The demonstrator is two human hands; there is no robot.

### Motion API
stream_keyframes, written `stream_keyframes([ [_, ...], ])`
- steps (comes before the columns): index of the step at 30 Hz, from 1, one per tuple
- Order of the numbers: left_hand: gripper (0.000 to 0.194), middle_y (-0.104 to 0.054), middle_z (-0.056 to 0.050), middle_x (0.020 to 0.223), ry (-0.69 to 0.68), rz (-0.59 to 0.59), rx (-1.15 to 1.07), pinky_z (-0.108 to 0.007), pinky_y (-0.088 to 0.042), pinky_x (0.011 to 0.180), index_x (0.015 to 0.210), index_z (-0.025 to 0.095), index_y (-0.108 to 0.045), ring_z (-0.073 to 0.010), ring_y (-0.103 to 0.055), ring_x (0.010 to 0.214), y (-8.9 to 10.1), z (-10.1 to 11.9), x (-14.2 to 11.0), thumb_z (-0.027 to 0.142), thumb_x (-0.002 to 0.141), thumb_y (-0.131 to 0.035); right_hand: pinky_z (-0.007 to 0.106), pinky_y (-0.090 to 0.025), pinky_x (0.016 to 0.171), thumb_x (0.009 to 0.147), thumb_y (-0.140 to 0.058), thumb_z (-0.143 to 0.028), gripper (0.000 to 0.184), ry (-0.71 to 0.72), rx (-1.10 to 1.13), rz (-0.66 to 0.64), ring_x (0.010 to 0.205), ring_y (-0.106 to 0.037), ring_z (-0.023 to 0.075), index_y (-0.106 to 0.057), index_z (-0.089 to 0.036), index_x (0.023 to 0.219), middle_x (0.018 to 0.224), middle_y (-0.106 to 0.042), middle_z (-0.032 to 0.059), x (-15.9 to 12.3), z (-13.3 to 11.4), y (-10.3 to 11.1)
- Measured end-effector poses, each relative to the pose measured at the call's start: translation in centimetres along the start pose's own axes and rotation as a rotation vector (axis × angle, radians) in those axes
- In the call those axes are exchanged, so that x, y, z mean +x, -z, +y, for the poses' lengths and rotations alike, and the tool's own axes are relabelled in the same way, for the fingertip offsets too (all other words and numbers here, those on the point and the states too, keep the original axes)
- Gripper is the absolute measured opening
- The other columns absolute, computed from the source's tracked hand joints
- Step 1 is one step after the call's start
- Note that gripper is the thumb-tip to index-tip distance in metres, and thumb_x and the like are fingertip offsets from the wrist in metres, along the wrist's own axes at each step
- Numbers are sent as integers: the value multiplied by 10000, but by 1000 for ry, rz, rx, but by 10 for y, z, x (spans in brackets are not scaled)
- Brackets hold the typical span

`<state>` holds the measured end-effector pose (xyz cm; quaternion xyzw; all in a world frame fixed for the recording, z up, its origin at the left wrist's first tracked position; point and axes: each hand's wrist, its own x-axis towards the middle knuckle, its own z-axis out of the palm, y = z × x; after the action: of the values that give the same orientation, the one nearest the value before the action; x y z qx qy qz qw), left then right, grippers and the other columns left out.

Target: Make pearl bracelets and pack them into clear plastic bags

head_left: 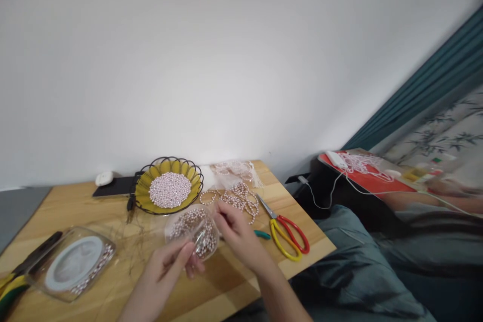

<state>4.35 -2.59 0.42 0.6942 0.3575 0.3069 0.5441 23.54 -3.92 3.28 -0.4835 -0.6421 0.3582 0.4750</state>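
In front of me is a round clear tub [175, 226] of small pink and silvery beads. Over its right part shines a piece of clear plastic, apparently a small bag [205, 234], with beads showing through it. My left hand [171, 264] pinches the bag's near side between thumb and fingers. At its upper right edge, my right hand [234, 229] is closed, thumb against fingers, seemingly on the same plastic. Behind the right hand lie strings of pink beads [237, 196]. A yellow basket [141, 193] with a black wire rim holds many pale pink beads.
Scissors [281, 231] with red and yellow handles lie right of my hands. At left are a clear package [71, 261] with a white ring and beads, and pliers [17, 282]. A white case [104, 178] sits behind. Another person's arm [445, 204] rests by a red surface [366, 178].
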Motion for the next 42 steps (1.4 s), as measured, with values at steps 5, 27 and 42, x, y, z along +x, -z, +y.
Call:
stream_keyframes([
  [5, 459, -801, -31, 774, 57, -190, -46, -270, -589, 709, 792, 247, -752, -191, -746, 713, 11, -2, -10, 551, 995, -476, 247, -288, 538, 929, -521, -303, 280, -123, 270, -332, 562, -348, 111, -445, -223, 672, 616, -368, -70, 6, 4, 27],
  [27, 140, -748, -14, 950, -781, -16, 586, -284, -543, 776, 1119, 262, -653, -181, -694, 850, 17, 29, 5, 240, 981, -645, 225, -331, 448, 826, -683, -583, 454, -195, 576, -789, 469, -381, 91, -523, -218, 608, 540, -439, -71, 21, 11, 19],
  [42, 259, -704, 15, 807, -850, 5, 878, -304, -416, 705, 903, 231, -620, -192, -617, 760, 13, 25, 10, 262, 1069, -423, 168, -413, 466, 891, -629, -352, 281, -359, 546, -652, 460, -494, 59, -588, -206, 654, 622, -590, -64, 14, 12, 27],
])
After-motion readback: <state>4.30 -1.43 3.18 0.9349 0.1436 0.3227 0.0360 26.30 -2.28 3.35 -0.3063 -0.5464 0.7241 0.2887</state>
